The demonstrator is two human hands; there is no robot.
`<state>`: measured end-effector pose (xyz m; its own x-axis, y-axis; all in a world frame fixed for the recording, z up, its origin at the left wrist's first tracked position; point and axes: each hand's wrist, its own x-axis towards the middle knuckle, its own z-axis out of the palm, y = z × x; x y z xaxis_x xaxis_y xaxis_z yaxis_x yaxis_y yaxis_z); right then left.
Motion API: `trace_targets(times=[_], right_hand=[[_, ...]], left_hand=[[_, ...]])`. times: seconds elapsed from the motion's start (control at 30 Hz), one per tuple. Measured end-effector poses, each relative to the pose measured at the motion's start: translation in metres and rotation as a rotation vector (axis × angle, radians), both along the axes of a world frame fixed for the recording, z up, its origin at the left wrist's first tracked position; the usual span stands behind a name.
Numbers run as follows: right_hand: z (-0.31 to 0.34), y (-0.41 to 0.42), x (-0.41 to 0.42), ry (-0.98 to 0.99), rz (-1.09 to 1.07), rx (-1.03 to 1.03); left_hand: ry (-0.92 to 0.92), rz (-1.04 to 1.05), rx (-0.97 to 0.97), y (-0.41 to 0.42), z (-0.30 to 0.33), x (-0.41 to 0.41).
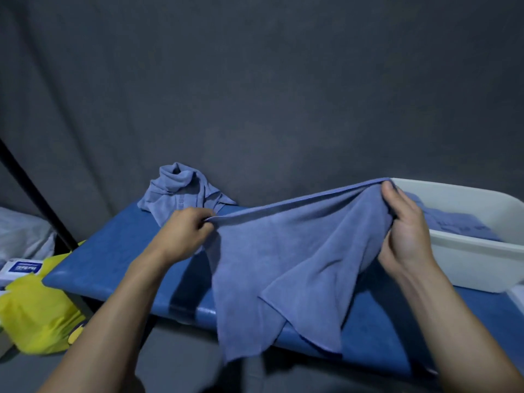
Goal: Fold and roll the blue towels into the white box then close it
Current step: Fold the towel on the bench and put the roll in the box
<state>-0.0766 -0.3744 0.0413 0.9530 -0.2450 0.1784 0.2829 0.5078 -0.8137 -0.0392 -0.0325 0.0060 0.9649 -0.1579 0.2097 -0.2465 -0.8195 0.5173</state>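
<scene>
Two corners pinched, my left hand (pixel 185 226) and right hand (pixel 404 222) hold the towel (pixel 283 259) stretched above the table (pixel 119 251); I'd keep the top edge taut, match the corners, then lay it flat beside the box (pixel 479 265).

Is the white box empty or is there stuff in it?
Not empty. Blue towels already lie inside the open white box.

Makeshift recording booth, grey cloth backdrop (pixel 255 80), blue padded bench (pixel 119 251)
</scene>
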Motion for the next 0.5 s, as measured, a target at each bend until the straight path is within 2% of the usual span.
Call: trace_targets(times=[0.13, 0.23, 0.3, 0.33, 0.43, 0.5], right_hand=[[-0.015, -0.009, 0.006, 0.14, -0.029, -0.07], [-0.017, -0.002, 0.005, 0.22, 0.031, -0.124], [-0.017, 0.014, -0.002, 0.242, 0.142, -0.194], [-0.017, 0.025, -0.007, 0.235, 0.22, -0.243], [-0.016, 0.058, -0.02, 0.156, 0.454, -0.379], [-0.015, 0.066, -0.022, 0.116, 0.532, -0.413]], left_hand=[[0.159, -0.095, -0.482, 0.008, 0.009, -0.011], [0.113, -0.109, -0.846, -0.005, 0.025, -0.023], [0.155, -0.136, -1.063, -0.016, 0.035, -0.028], [0.186, -0.198, -1.062, -0.025, 0.039, -0.032], [0.368, -0.45, -0.823, -0.057, 0.035, -0.043], [0.496, -0.528, -0.678, -0.07, 0.034, -0.049]])
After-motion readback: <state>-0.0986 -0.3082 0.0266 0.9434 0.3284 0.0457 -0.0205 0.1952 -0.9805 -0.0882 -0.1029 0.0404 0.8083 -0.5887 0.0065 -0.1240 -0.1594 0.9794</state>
